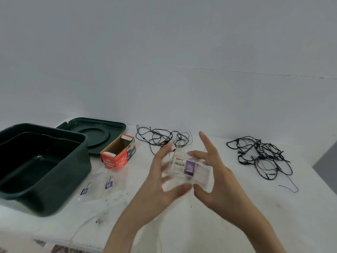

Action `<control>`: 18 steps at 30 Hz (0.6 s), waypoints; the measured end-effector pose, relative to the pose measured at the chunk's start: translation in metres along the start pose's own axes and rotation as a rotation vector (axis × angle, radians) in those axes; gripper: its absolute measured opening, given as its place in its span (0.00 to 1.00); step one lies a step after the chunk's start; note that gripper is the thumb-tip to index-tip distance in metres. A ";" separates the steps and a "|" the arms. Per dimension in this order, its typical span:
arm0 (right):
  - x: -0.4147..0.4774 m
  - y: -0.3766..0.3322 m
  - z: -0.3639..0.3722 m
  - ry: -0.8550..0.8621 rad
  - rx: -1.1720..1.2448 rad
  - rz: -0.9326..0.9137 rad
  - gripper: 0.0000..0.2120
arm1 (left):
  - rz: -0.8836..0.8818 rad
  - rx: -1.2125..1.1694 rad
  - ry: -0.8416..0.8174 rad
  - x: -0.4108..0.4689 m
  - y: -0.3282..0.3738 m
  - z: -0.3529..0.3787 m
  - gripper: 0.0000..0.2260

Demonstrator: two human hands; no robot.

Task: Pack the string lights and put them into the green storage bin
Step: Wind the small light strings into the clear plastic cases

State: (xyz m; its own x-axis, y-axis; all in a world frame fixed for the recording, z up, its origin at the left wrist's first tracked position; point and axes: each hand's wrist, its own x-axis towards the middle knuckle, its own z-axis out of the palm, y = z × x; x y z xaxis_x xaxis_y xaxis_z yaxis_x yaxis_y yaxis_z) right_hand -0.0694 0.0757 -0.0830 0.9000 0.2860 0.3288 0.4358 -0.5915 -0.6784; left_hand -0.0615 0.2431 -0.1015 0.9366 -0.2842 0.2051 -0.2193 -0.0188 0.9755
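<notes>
step: packing | left hand, right hand both pinch clear packet, mid-bench | next: likely seal, carry to green storage bin, left edge

Red box reads "LED Decorative Lights" twice

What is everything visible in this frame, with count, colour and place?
storage bin: one, dark green, open, table left
lid: one, dark green, behind the bin
cardboard box: one, red, open, right of bin
string light tangles: two, black, far centre and right
flat packets: two, clear, in front of box
held packet: one, clear, purple label, between hands
table: one, white
left hand: one, grips held packet
right hand: one, grips held packet, forefinger raised
</notes>
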 end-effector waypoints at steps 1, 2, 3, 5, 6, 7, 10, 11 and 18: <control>0.003 0.004 -0.003 -0.055 -0.011 0.007 0.50 | 0.042 0.204 -0.021 0.002 -0.003 -0.006 0.36; 0.005 0.007 -0.005 -0.109 -0.022 0.007 0.50 | 0.068 0.342 -0.030 0.004 -0.005 -0.011 0.37; 0.008 0.009 -0.005 -0.156 -0.029 0.005 0.50 | 0.080 0.416 -0.024 0.007 -0.004 -0.015 0.35; 0.012 0.012 -0.005 -0.214 -0.032 0.005 0.48 | 0.093 0.456 0.023 0.011 -0.003 -0.021 0.33; 0.015 0.015 -0.005 -0.225 -0.041 0.007 0.47 | 0.090 0.449 0.049 0.013 -0.005 -0.024 0.32; 0.017 0.018 -0.004 -0.231 -0.055 0.009 0.47 | 0.083 0.435 0.072 0.014 -0.007 -0.026 0.32; 0.022 0.028 -0.001 -0.250 -0.104 0.009 0.46 | 0.025 0.410 0.124 0.014 -0.018 -0.032 0.32; 0.023 0.030 0.002 -0.260 -0.117 0.007 0.46 | -0.001 0.418 0.123 0.014 -0.022 -0.034 0.33; 0.031 0.065 0.025 -0.327 -0.087 0.032 0.29 | -0.149 0.532 0.031 0.015 -0.055 -0.039 0.33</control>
State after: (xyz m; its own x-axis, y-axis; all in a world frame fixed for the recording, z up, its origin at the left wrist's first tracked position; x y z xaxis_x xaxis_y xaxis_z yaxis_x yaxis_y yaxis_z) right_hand -0.0136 0.0649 -0.1333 0.8719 0.4846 0.0708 0.4185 -0.6620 -0.6218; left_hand -0.0245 0.2771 -0.1491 0.9738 -0.2136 0.0782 -0.1846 -0.5408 0.8206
